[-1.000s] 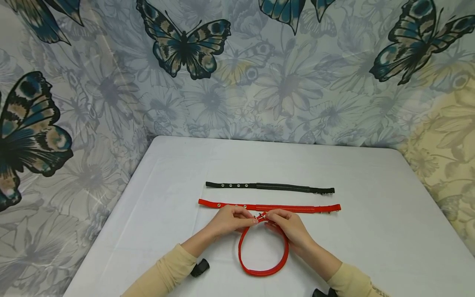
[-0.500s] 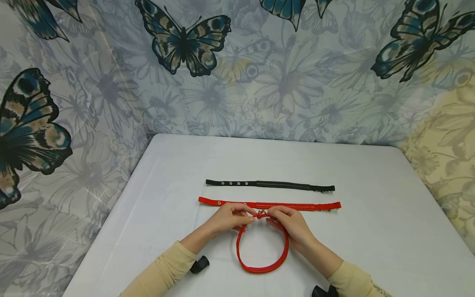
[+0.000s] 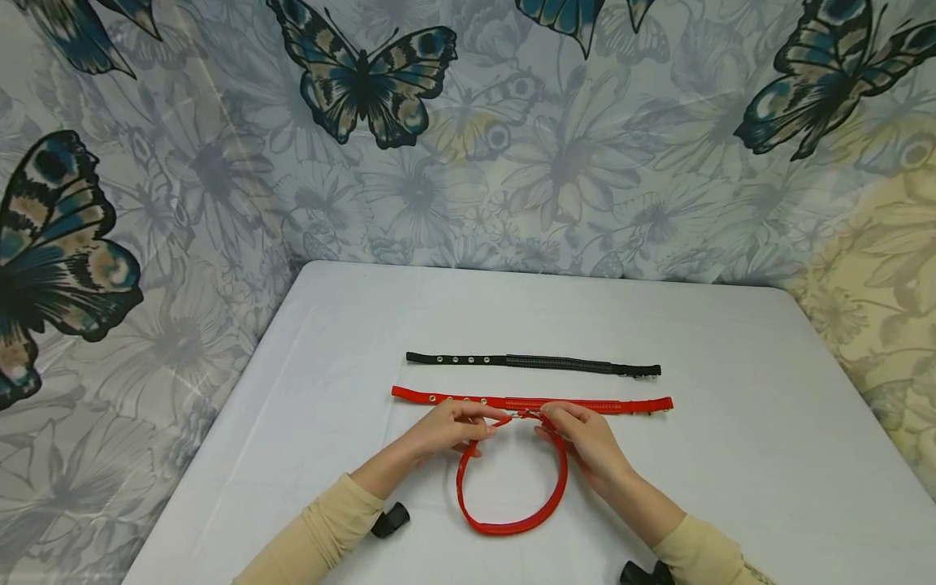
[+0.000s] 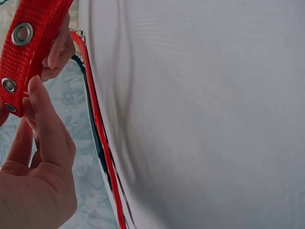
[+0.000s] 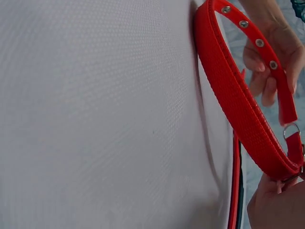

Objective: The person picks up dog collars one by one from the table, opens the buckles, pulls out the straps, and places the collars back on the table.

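Note:
A red collar (image 3: 512, 528) is bent into a loop above the white table, with metal eyelets along one end and metal hardware at the other. My left hand (image 3: 457, 426) pinches the eyelet end between thumb and fingers; the eyelets (image 4: 22, 34) show large in the left wrist view. At the other end, my right hand (image 3: 585, 439) grips the collar beside the buckle. A metal ring (image 5: 291, 130) there sits right by the strap's tip in the right wrist view; whether the tip passes through it, I cannot tell. The right fingertips are partly hidden behind the collar.
Just beyond the hands, a second red collar (image 3: 570, 405) lies stretched flat across the table (image 3: 292, 366). A black collar (image 3: 556, 363) lies parallel behind it. Butterfly-patterned cloth (image 3: 570, 162) hangs behind the table's far edge.
The two ends of the looped collar have moved slightly apart near the buckle. My right hand has shifted a little right, and the loop's left side has bulged left.

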A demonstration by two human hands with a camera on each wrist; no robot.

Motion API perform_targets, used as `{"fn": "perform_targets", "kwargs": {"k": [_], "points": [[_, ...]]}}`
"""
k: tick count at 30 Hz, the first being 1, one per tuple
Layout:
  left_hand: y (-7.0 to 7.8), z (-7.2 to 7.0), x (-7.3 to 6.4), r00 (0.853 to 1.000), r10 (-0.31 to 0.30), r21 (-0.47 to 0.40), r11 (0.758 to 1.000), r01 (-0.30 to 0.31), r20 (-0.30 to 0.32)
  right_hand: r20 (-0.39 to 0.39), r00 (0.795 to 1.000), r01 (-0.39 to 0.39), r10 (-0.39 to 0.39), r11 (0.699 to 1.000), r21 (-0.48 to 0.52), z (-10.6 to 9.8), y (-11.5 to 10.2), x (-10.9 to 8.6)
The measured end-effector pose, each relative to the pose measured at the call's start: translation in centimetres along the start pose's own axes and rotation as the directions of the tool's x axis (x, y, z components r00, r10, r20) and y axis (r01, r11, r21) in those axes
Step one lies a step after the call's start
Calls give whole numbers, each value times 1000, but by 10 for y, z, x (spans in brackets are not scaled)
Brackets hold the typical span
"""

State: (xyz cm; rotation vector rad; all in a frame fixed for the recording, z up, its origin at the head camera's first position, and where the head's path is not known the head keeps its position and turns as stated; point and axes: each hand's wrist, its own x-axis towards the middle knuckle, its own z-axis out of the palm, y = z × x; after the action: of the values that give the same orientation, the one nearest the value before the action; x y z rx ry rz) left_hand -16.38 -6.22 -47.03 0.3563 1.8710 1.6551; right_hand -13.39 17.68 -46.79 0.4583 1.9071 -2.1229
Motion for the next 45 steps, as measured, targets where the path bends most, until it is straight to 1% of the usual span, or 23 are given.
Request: {"fn": "perform_targets", "kwargs": {"k": [4, 7, 10, 13, 17, 20, 23, 25, 27, 30, 35, 40, 43, 45], "points": [[0, -3, -2, 1000, 9, 5, 1000, -9, -19, 10, 1000, 2, -2, 999, -46, -7, -1, 0], [1, -5, -5, 999, 3, 12, 1000, -3, -49, 27, 1000, 12, -8, 991, -133, -13, -2, 0], [2, -8, -7, 996, 5, 21, 1000, -4, -91, 65, 997, 50, -34, 967, -250, -19, -2, -1], [3, -12, -11, 992, 12, 27, 1000, -8, -123, 116, 990, 117, -81, 929, -351, -27, -2, -3], [8, -19, -17, 988, 35, 14, 999, -33, -151, 145, 977, 208, -156, 848, -487, -40, -8, -7], [13, -26, -23, 980, 75, -2, 997, -77, -183, 180, 962, 272, -206, 792, -547, -52, -16, -11], [17, -35, -29, 968, 138, -30, 989, -147, -210, 218, 945, 326, -244, 769, -550, -67, -27, -15], [18, -41, -33, 957, 183, -37, 980, -196, -225, 233, 934, 355, -270, 760, -544, -76, -32, -18], [18, -47, -38, 947, 216, -44, 972, -233, -236, 229, 928, 372, -294, 749, -548, -85, -36, -20], [17, -52, -44, 937, 241, -30, 966, -257, -253, 206, 929, 370, -308, 739, -563, -96, -39, -23], [13, -57, -51, 930, 261, 11, 963, -268, -258, 160, 943, 329, -292, 736, -592, -108, -38, -27], [7, -61, -54, 920, 285, 25, 957, -289, -270, 148, 951, 307, -272, 766, -564, -116, -34, -28], [2, -63, -53, 923, 275, 31, 960, -278, -268, 152, 949, 312, -274, 778, -545, -121, -31, -28], [-1, -64, -53, 930, 261, 34, 965, -261, -260, 149, 948, 315, -280, 774, -549, -125, -29, -27]]}}
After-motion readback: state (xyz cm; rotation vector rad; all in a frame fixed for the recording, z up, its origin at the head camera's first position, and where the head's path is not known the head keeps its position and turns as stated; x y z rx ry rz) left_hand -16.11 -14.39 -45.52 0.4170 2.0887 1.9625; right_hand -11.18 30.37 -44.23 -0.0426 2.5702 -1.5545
